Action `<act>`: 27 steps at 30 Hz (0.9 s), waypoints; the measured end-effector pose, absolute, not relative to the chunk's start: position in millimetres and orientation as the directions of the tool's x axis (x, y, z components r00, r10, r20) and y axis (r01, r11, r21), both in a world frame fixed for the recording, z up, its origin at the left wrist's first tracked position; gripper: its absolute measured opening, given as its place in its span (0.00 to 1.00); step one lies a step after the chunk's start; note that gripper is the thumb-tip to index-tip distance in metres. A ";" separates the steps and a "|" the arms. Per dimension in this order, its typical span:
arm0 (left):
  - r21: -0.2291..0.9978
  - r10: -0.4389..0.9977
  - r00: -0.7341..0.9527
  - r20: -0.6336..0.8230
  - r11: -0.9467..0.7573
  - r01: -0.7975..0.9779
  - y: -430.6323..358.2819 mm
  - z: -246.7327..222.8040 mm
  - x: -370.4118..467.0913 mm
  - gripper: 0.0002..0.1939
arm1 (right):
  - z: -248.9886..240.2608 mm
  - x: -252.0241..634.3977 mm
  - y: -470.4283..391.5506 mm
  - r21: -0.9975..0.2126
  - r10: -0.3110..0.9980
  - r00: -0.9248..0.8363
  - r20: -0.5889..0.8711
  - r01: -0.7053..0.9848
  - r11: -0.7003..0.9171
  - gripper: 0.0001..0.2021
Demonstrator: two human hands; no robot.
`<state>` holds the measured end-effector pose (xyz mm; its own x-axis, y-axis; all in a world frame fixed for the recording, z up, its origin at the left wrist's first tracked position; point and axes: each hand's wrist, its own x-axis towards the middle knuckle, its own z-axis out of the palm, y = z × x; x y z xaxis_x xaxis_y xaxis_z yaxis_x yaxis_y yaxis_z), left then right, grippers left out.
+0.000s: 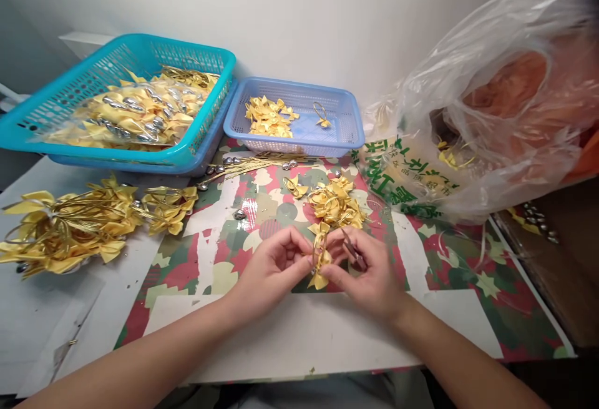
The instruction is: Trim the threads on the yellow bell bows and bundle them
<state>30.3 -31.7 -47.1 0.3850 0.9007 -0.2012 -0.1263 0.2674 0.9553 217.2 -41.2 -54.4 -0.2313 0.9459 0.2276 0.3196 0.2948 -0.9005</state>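
Between the fingertips of both hands, above the table's front half, is a yellow ribbon bow with a gold cord loop. My left hand is closed, thumb and forefinger pinching the bow's left side. From the other side, my right hand pinches the same bow. A small dark pointed tool is also tucked in the right hand's fingers; its exact kind is unclear. Just beyond the hands lies a pile of yellow bows with gold loops. A single bow rests left of that pile.
A turquoise basket with bagged bows and silver bells stands back left, beside a blue basket of bows. Tied bow bundles lie left. Gold cords and a silver bell lie mid-table. A plastic bag bulges at right.
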 end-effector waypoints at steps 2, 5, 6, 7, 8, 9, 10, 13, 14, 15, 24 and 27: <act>0.971 0.901 0.407 -0.147 0.210 -0.115 -34.4 -49.4 31.5 0.08 | -56.0 208.9 -44.6 -0.954 0.962 -0.220 0.159 0.218 0.207 0.12; 0.993 0.914 0.397 -0.080 0.107 -0.046 -36.4 -52.0 30.6 0.07 | -56.0 200.9 -47.3 -0.976 0.979 -0.123 0.163 0.128 0.179 0.12; 0.999 0.926 0.375 -0.027 0.038 -0.021 -36.4 -51.9 29.6 0.07 | -55.6 199.6 -47.6 -0.974 0.980 -0.089 0.177 0.128 0.187 0.13; 0.999 0.935 0.353 0.039 -0.043 0.003 -36.2 -51.1 28.6 0.07 | -55.2 198.9 -47.9 -0.971 0.980 -0.062 0.190 0.137 0.197 0.14; 0.992 0.935 0.339 0.105 -0.122 0.030 -35.7 -49.6 27.8 0.08 | -55.0 198.5 -48.0 -0.967 0.979 -0.044 0.200 0.150 0.204 0.15; 0.981 0.928 0.340 0.153 -0.184 0.058 -35.0 -47.5 27.1 0.09 | -55.1 198.4 -48.0 -0.964 0.978 -0.034 0.205 0.167 0.208 0.15; 0.975 0.918 0.361 0.166 -0.206 0.077 -34.2 -44.8 26.7 0.09 | -55.5 198.3 -47.9 -0.960 0.978 -0.028 0.207 0.185 0.208 0.16; 1.000 0.882 0.472 -0.010 0.009 0.006 -29.6 -35.8 25.0 0.14 | -57.4 197.9 -47.0 -0.963 0.982 -0.033 0.186 0.191 0.189 0.16; 0.986 0.872 0.484 -0.076 0.139 -0.096 -26.9 -32.9 23.4 0.17 | -57.8 197.7 -46.4 -0.968 0.984 -0.041 0.175 0.174 0.180 0.16; 0.940 0.871 0.474 -0.125 0.257 -0.223 -23.6 -30.4 21.0 0.20 | -57.7 197.7 -45.7 -0.973 0.984 -0.051 0.168 0.152 0.174 0.16; 0.966 0.970 -0.042 -0.240 0.242 0.085 13.2 -23.8 0.4 0.36 | -55.4 200.2 -44.4 -0.955 0.972 -0.093 0.216 0.185 0.230 0.11; 0.937 0.970 -0.037 -0.239 0.240 0.254 20.9 -28.4 7.5 0.39 | -56.0 200.3 -46.1 -0.942 0.967 -0.114 0.230 0.223 0.250 0.07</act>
<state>7.5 20.9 -28.4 -0.0374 0.9704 -0.2385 0.2544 0.2401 0.9368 200.3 -46.1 -56.0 -0.1135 0.9666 0.2299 0.2229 0.2503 -0.9422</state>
